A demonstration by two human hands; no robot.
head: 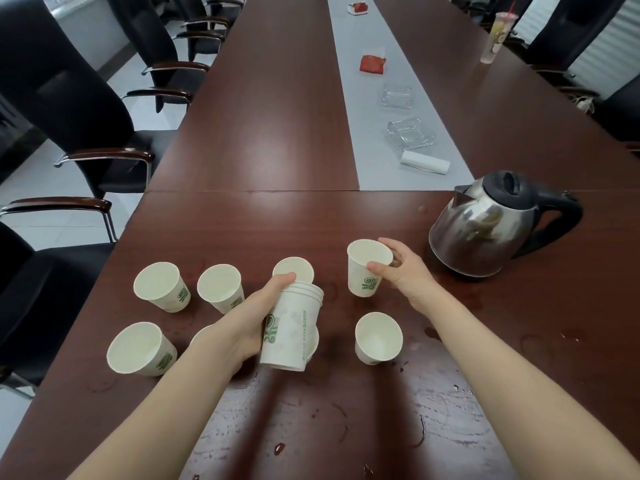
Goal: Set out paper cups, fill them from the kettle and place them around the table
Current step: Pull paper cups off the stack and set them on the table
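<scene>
**Surface** (277, 220): long, dark red-brown, spotted with wet marks at its near end.

**Kettle** (485, 233): steel body, black lid and handle, standing at the right with its spout to the left, just beyond your right hand (398, 268).

**Stack of cups** (291, 327): nested and tilted, rims toward the far side. Your left hand (249, 323) curls its grip round the stack's left wall, with one fingertip over the top rim.

**Single cup** (363, 271): upright, right of the stack. Your right grip pinches its rim, thumb near and fingers far. You cannot tell whether its base touches the surface.

**Loose cups** (161, 285): white paper with a green swirl mark, mouths up. Two stand far left, one just behind the stack, one near left and one near right.

**Half-hidden cup** (202, 336): mostly covered by your left forearm. Another rim shows only as a sliver behind the stack.
</scene>
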